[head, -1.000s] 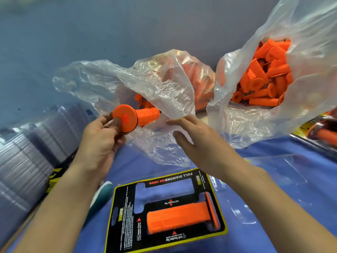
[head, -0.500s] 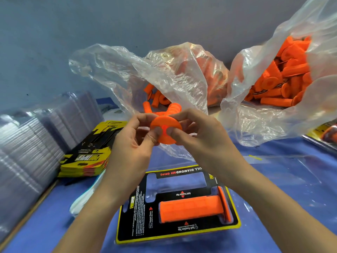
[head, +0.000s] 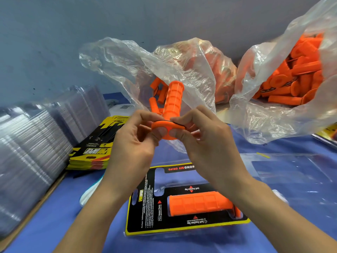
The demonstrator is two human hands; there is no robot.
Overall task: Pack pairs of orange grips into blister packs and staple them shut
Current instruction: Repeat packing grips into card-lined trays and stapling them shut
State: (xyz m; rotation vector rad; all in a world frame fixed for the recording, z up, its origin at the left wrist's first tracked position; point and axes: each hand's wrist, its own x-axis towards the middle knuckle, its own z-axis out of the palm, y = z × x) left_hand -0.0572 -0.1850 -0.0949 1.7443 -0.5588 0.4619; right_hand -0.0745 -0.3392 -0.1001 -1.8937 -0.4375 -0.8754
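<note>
Orange grip [head: 173,99] — flange partly hidden

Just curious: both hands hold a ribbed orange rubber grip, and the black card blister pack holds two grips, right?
No: the head view shows the black card blister pack holding one packed grip. Left hand and right hand hold the ribbed orange grip.

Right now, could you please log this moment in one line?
left hand: pinches held grip flange | right hand: same flange | held grip: barrel up | pack: seated grip, far slot free
</note>
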